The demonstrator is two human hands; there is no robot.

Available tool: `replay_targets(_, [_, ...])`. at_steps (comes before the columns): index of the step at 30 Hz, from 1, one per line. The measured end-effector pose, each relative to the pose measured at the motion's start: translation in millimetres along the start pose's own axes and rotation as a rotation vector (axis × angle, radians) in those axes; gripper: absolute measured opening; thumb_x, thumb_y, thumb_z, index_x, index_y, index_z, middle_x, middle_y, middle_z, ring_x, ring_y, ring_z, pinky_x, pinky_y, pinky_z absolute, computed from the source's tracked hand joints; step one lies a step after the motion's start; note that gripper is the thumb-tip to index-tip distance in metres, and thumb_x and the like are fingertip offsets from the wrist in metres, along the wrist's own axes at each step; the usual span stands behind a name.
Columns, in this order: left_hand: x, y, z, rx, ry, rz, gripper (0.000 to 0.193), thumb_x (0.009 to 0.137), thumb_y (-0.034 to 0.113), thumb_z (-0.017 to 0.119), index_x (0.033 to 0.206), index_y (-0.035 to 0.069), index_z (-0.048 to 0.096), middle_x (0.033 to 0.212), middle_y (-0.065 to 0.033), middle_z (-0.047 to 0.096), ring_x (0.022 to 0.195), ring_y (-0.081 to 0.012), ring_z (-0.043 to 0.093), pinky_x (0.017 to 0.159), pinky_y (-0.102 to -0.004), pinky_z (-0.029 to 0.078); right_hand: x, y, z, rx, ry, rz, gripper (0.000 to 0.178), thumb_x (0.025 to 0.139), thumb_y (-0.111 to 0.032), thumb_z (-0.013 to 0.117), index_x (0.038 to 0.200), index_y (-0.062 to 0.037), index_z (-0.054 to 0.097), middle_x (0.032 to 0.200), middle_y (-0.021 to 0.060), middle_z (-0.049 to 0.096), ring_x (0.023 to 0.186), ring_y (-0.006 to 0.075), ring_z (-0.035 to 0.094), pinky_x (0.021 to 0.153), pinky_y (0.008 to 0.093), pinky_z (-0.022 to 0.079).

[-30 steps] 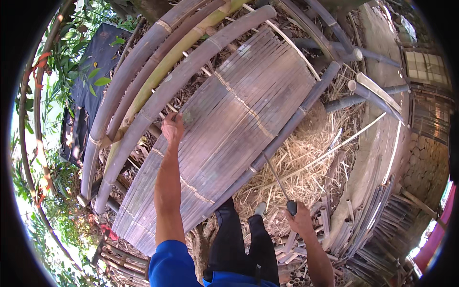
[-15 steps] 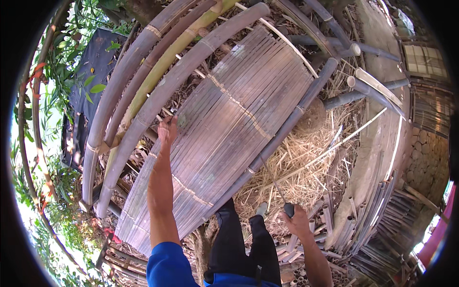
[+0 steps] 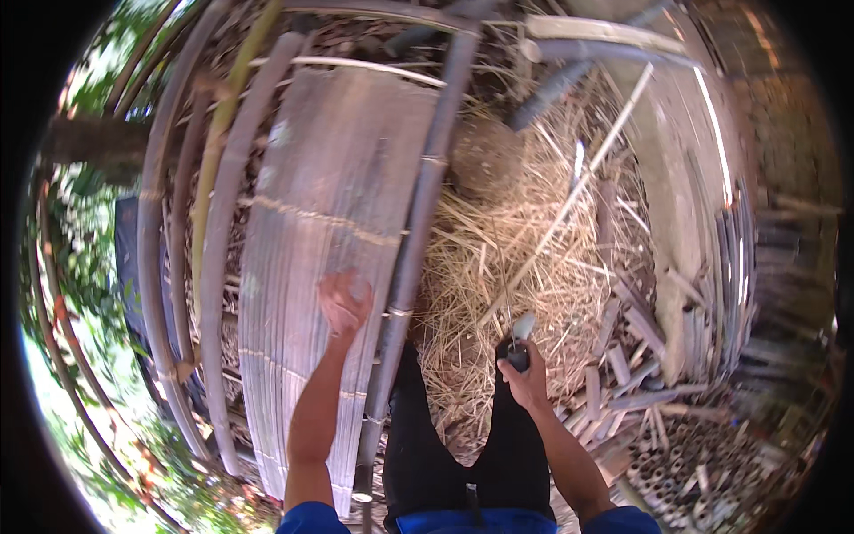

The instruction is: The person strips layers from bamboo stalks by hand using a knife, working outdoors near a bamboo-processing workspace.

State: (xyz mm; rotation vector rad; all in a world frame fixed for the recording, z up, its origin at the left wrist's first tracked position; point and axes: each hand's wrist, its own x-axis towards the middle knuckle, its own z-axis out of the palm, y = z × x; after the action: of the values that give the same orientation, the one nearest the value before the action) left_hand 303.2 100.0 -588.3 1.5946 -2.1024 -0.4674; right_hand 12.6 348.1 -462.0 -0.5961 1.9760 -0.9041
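Note:
My left hand [image 3: 345, 304] is over the slatted bamboo bench top [image 3: 311, 160], near its right edge. Motion smears its fingers, so whether it holds anything or touches the slats cannot be made out. In my right hand [image 3: 525, 372] is a long, thin-bladed tool [image 3: 513, 356]. My fingers wrap around its black handle, and its slender metal part points away from me over the straw, faint against it.
A bamboo pole [image 3: 425, 178] edges the bench on the right; several poles [image 3: 229, 196] run along its left. Straw [image 3: 498, 258] covers the ground beside a brown rounded lump [image 3: 485, 156]. A pale strip [image 3: 587, 182] lies across it. Cut bamboo pieces [image 3: 685, 472] are heaped at lower right.
My view has swung right, so the bench now runs nearly straight ahead. My left hand has come away from the bench's left side toward its right edge. My right hand still holds the tool.

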Motion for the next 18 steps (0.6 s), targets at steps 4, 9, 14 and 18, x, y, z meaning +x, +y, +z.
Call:
replay_targets(4, [-46, 107, 102, -0.236, -0.320, 0.005, 0.013, 0.077, 0.021, 0.076, 0.086, 0.012, 0.073, 0.067, -0.0076, 0.066, 0.062, -0.0297, 0.065, 0.061, -0.0400, 0.053, 36, 30, -46, 0.117, -0.006, 0.264, 0.031, 0.087, -0.021, 0.080, 0.104, -0.0022, 0.062, 0.075, -0.0016, 0.055, 0.065, 0.0092, 0.049, 0.059, 0.0281, 0.041])
replay_targets(9, [-92, 203, 261, -0.012, -0.796, -0.173, 0.029, 0.082, 0.029, 0.073, 0.107, 0.014, 0.070, 0.091, -0.0166, 0.073, 0.087, -0.0345, 0.072, 0.080, -0.0457, 0.058, 70, 97, -100, 0.316, -0.010, 0.355, 0.034, 0.085, -0.026, 0.082, 0.098, -0.0011, 0.062, 0.074, -0.0012, 0.057, 0.066, 0.0084, 0.050, 0.059, 0.0274, 0.041])
replay_targets(14, [-102, 283, 430, -0.059, -0.696, -0.117, 0.040, 0.080, 0.029, 0.074, 0.114, 0.010, 0.066, 0.098, -0.0241, 0.071, 0.096, -0.0421, 0.067, 0.085, -0.0505, 0.052, 102, 175, -154, 0.456, 0.067, 0.372, 0.033, 0.083, -0.023, 0.083, 0.097, -0.0008, 0.062, 0.070, -0.0029, 0.055, 0.065, 0.0064, 0.049, 0.058, 0.0259, 0.041])
replay_targets(18, [-99, 336, 550, -0.144, -0.630, -0.137, 0.049, 0.083, 0.030, 0.075, 0.123, 0.010, 0.057, 0.111, -0.0287, 0.064, 0.109, -0.0453, 0.063, 0.093, -0.0539, 0.050, 117, 212, -210, 0.487, 0.133, 0.465, 0.031, 0.081, -0.021, 0.085, 0.097, -0.0038, 0.063, 0.070, -0.0052, 0.053, 0.065, 0.0042, 0.047, 0.058, 0.0239, 0.039])
